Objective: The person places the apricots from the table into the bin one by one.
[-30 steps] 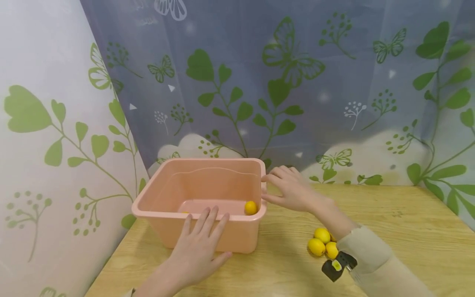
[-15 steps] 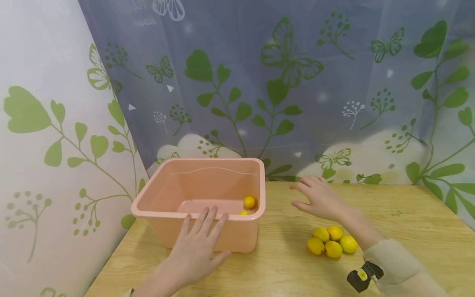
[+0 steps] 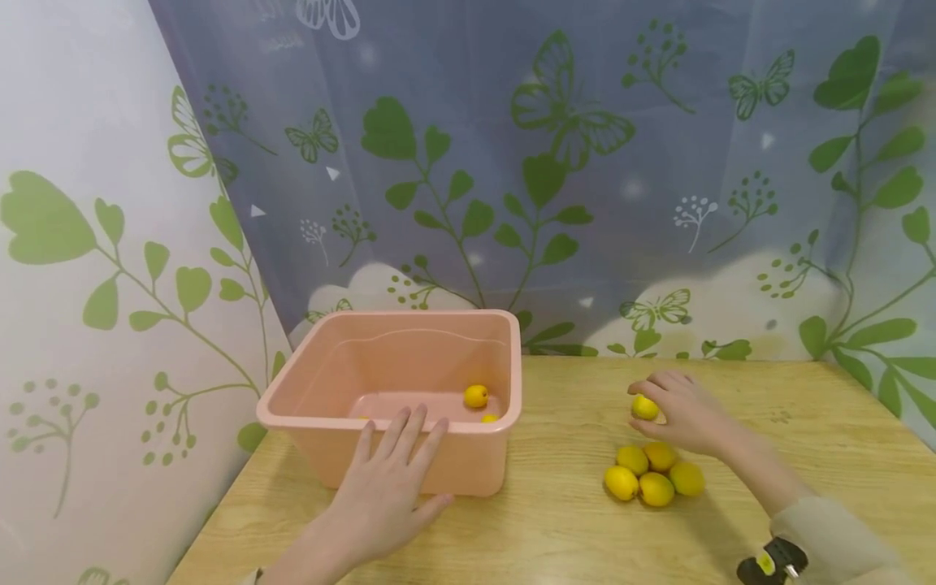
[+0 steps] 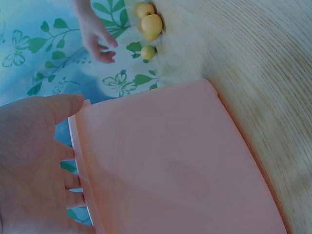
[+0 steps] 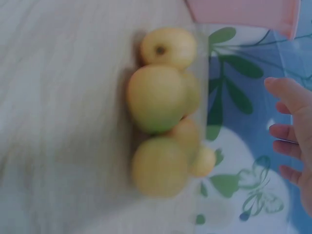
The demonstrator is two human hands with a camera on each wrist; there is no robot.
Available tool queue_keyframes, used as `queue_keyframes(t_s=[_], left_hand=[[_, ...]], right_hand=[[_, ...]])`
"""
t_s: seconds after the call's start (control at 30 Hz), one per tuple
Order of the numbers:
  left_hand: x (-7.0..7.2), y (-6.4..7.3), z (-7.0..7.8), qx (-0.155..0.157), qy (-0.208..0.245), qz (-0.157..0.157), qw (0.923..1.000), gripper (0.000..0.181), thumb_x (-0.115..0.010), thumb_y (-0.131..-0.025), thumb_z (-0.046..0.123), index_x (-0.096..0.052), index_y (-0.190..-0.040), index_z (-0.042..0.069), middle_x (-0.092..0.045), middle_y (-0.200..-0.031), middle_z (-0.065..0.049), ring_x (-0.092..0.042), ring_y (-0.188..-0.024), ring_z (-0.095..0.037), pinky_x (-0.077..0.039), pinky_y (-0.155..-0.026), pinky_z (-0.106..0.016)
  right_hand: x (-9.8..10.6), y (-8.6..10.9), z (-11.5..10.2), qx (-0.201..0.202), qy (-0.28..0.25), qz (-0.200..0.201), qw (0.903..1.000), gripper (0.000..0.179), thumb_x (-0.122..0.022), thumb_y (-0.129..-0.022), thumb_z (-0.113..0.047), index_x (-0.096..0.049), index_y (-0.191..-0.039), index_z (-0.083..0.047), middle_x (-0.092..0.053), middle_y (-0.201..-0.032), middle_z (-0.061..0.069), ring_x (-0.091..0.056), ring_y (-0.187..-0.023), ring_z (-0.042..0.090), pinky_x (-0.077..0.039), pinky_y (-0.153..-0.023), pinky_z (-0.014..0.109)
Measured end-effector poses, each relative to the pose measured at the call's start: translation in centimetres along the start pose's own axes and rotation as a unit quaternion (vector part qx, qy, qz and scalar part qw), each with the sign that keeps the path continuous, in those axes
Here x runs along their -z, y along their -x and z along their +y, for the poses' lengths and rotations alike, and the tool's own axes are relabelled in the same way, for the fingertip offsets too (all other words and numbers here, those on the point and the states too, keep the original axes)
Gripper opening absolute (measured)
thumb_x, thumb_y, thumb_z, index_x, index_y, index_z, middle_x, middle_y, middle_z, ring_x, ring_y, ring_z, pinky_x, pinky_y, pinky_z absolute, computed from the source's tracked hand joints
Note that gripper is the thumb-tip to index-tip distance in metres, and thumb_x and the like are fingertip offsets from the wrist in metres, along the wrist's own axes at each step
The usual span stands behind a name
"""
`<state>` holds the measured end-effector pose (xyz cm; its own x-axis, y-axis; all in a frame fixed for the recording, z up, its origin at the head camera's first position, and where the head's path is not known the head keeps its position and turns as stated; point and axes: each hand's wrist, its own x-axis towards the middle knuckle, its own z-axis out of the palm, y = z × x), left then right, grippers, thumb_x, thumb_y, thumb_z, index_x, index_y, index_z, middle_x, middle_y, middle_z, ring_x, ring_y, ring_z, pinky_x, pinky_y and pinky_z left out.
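Note:
My left hand (image 3: 387, 487) rests on the front rim of a pink plastic bin (image 3: 325, 423), its straight fingers reaching over the edge. Inside the bin, a yellow lemon (image 3: 476, 396) lies towards the right, and the front wall partly hides others. To the right of the bin, my right hand (image 3: 687, 414) hovers with thumb and fingers spread apart. A lone lemon (image 3: 645, 407) shows between them in the head view, but in the left wrist view this small lemon (image 4: 148, 52) lies apart from the hand. Several lemons (image 3: 656, 489) sit clustered just nearer on the table.
The wooden table (image 3: 556, 520) runs back to a blue and white cloth (image 3: 468, 203) printed with leaves and butterflies. A pale patterned wall (image 3: 110, 325) stands close at the left of the bin. A black strap mount (image 3: 771, 561) sits at my right wrist.
My right hand has drawn away from the bin's right rim to over the lemons. One lemon in the bin has rolled left. The lone lemon has come into view. My left hand stays put.

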<state>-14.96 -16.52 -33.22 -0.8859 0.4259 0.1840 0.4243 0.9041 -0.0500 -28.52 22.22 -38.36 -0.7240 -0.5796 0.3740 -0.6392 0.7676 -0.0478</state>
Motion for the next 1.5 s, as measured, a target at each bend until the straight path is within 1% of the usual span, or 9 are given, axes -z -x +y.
queue_keyframes(t_s=[0.23, 0.4, 0.6, 0.77, 0.9, 1.0, 1.23, 1.5], left_hand=[[0.0, 0.0, 0.0, -0.002, -0.004, 0.002, 1.0, 0.074, -0.052, -0.088, 0.052, -0.03, -0.145, 0.009, -0.025, -0.149, -0.018, -0.022, -0.136, -0.035, -0.016, -0.103, -0.062], [0.0, 0.0, 0.0, 0.001, 0.001, 0.001, 1.0, 0.074, -0.053, -0.088, 0.051, -0.03, -0.145, 0.01, -0.025, -0.149, -0.018, -0.022, -0.136, -0.035, -0.016, -0.104, -0.062], [0.1, -0.1, 0.1, 0.004, 0.002, -0.002, 1.0, 0.074, -0.053, -0.088, 0.052, -0.03, -0.145, 0.01, -0.025, -0.149, -0.018, -0.022, -0.136, -0.034, -0.016, -0.104, -0.061], [0.1, 0.0, 0.0, 0.006, 0.005, -0.005, 1.0, 0.074, -0.052, -0.088, 0.052, -0.03, -0.145, 0.01, -0.025, -0.149, -0.018, -0.022, -0.136, -0.034, -0.016, -0.104, -0.062], [0.1, -0.1, 0.0, 0.006, 0.004, -0.009, 0.9999, 0.074, -0.052, -0.088, 0.052, -0.03, -0.145, 0.011, -0.025, -0.149, -0.018, -0.022, -0.136, -0.034, -0.016, -0.104, -0.062], [0.2, -0.1, -0.1, 0.006, 0.005, -0.013, 0.9999, 0.074, -0.052, -0.088, 0.052, -0.03, -0.146, 0.011, -0.025, -0.149, -0.017, -0.021, -0.136, -0.034, -0.016, -0.104, -0.061], [0.6, -0.1, -0.1, 0.003, 0.011, -0.02, 0.9997, 0.073, -0.051, -0.089, 0.052, -0.03, -0.145, 0.011, -0.026, -0.149, -0.018, -0.021, -0.136, -0.034, -0.017, -0.104, -0.061], [0.9, -0.1, -0.1, 0.005, 0.018, -0.027, 0.9995, 0.073, -0.052, -0.089, 0.052, -0.031, -0.145, 0.01, -0.026, -0.148, -0.018, -0.022, -0.136, -0.034, -0.017, -0.103, -0.061]], right_hand=[[-0.5, 2.3, 1.1, -0.03, 0.018, -0.052, 0.998, 0.039, -0.072, -0.078, -0.034, -0.063, -0.106, -0.009, -0.054, -0.094, 0.002, -0.051, -0.09, 0.026, -0.04, -0.073, 0.049], [-1.2, 3.0, 1.7, -0.036, 0.03, -0.081, 0.9956, 0.036, -0.071, -0.078, -0.038, -0.064, -0.101, -0.013, -0.053, -0.091, -0.001, -0.052, -0.089, 0.026, -0.04, -0.074, 0.051], [-1.9, 3.6, 1.9, -0.043, 0.04, -0.109, 0.9923, 0.039, -0.072, -0.075, -0.044, -0.065, -0.1, -0.014, -0.053, -0.09, -0.002, -0.053, -0.089, 0.027, -0.041, -0.075, 0.052], [-2.3, 3.8, 1.8, -0.052, 0.043, -0.123, 0.9901, 0.039, -0.07, -0.075, -0.048, -0.066, -0.097, -0.015, -0.051, -0.088, -0.003, -0.051, -0.087, 0.025, -0.042, -0.072, 0.05], [-2.4, 3.9, 1.7, -0.059, 0.041, -0.132, 0.9886, 0.035, -0.069, -0.076, -0.047, -0.065, -0.094, -0.017, -0.048, -0.085, -0.006, -0.049, -0.082, 0.021, -0.04, -0.068, 0.045], [-2.5, 3.9, 1.6, -0.06, 0.044, -0.134, 0.9882, 0.034, -0.07, -0.076, -0.046, -0.065, -0.093, -0.017, -0.047, -0.084, -0.006, -0.048, -0.08, 0.02, -0.038, -0.067, 0.043], [-2.9, 3.9, 1.7, -0.063, 0.048, -0.134, 0.9878, 0.036, -0.07, -0.076, -0.046, -0.066, -0.093, -0.014, -0.049, -0.084, -0.005, -0.05, -0.082, 0.022, -0.039, -0.067, 0.044], [-3.2, 3.8, 1.8, -0.076, 0.031, -0.137, 0.9871, 0.037, -0.07, -0.076, -0.046, -0.066, -0.092, -0.013, -0.049, -0.083, -0.004, -0.051, -0.083, 0.024, -0.039, -0.069, 0.046]])
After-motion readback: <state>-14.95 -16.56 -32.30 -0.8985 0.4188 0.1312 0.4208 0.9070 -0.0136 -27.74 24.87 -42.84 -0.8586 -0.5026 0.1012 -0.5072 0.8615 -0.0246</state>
